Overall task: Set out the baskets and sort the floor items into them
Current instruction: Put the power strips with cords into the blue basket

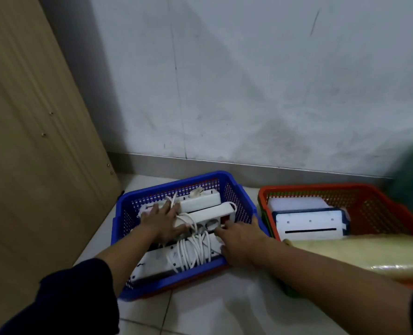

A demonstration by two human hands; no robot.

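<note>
Head view: blue basket (239, 189) sits on the tiled floor (224, 308) near the wall, just left of the orange basket (379, 204). It is loaded with white power strips (200, 198) and loose white cables (193, 250). Left hand (163, 220) lies flat, fingers spread, pressing on the strips and cord; nothing is gripped. Right hand (240, 238) reaches in at the basket's right side; whether its fingers pinch anything cannot be determined. Strips: rigid, moderately heavy, smooth plastic; grasp across the body. Cables: limp, prone to snagging; gather the coil before lifting
</note>
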